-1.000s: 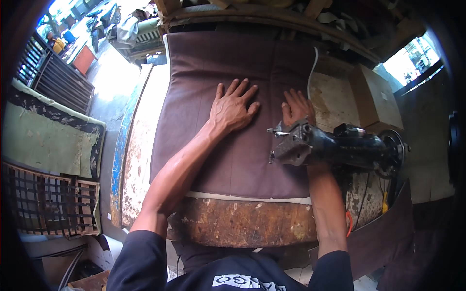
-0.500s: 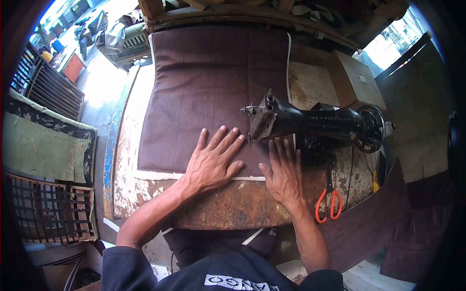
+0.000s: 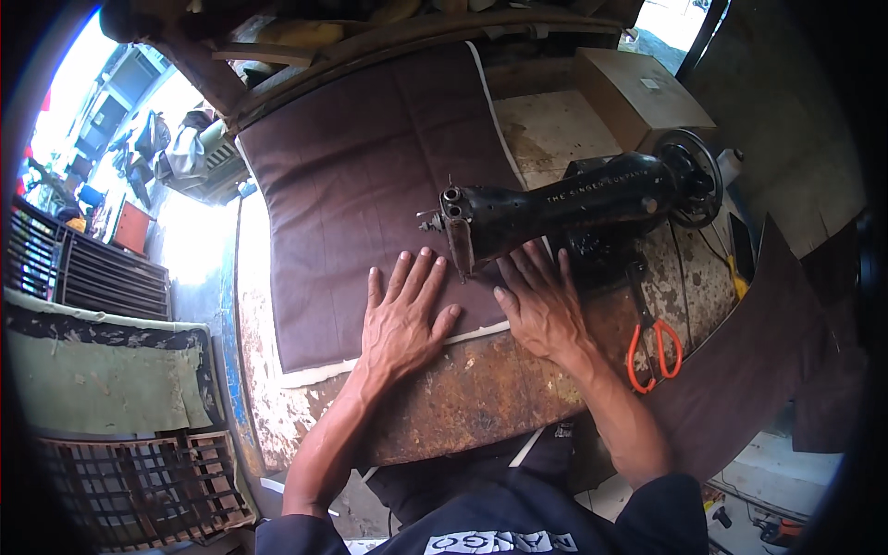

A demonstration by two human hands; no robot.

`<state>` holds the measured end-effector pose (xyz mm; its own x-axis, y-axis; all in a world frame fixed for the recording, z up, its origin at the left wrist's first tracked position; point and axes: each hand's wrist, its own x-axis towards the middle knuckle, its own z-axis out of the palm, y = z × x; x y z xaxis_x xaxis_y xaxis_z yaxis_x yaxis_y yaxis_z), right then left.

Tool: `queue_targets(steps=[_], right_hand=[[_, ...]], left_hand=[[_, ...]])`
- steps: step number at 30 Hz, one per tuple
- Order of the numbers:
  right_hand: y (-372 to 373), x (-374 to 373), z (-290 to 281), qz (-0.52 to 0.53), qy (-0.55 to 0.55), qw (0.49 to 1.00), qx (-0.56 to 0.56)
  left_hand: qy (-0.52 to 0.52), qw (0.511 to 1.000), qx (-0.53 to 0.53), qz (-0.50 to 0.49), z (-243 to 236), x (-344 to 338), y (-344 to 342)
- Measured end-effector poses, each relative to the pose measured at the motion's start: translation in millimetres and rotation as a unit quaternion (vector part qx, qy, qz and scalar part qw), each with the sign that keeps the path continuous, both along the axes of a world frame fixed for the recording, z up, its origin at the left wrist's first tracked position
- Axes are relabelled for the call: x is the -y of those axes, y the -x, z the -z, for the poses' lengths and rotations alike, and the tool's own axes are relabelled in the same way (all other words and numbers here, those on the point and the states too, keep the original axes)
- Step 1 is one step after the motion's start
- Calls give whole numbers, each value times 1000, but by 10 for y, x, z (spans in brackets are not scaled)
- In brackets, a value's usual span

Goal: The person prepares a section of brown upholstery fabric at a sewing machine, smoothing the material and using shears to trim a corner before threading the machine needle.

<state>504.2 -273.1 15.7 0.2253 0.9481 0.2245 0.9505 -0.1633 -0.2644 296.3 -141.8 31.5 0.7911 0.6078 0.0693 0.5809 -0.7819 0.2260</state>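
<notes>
Filling the lower edge, a dark shirt (image 3: pixel 481 527) with pale lettering sits closest, and two bare forearms extend from its sleeves over the rounded, worn front edge of a wooden table (image 3: pixel 472 407). Low on the left stands a frame of crossed dark straps (image 3: pixel 139 481), with a green panel with a torn dark border (image 3: pixel 111 379) just past it. At right, a loose brown sheet (image 3: pixel 740 370) hangs beside the table, near scissors (image 3: pixel 644 319) whose orange handles point toward the person. The left hand (image 3: pixel 402 319) lies palm down, fingers spread, gripping nothing, its wrist over the near border of a brown padded panel (image 3: pixel 342 213). The right hand (image 3: pixel 546 314) also rests flat and ungripped at the panel's near right corner, its fingertips partly hidden under the arm of a black sewing machine (image 3: pixel 564 199). The panel lies on the table, edged in white along its near and right sides, with shallow creases across it; the machine's head overhangs its right part, between and just beyond the hands. Whether the needle touches the cloth, I cannot tell. Farther on, a cardboard box (image 3: pixel 643 102) sits behind the machine, a wooden rail (image 3: pixel 370 46) runs past the panel's far end, and bright ground shows at upper left.
</notes>
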Motion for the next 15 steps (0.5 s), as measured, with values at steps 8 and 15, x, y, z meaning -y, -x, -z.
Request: queue_targets(steps=[8, 15], right_hand=[[-76, -196, 23, -17, 32, 999, 24], [-192, -319, 162, -43, -17, 997, 66]], left_hand=[[15, 1000, 15, -8, 41, -175, -33], [18, 999, 40, 3, 67, -352, -101]])
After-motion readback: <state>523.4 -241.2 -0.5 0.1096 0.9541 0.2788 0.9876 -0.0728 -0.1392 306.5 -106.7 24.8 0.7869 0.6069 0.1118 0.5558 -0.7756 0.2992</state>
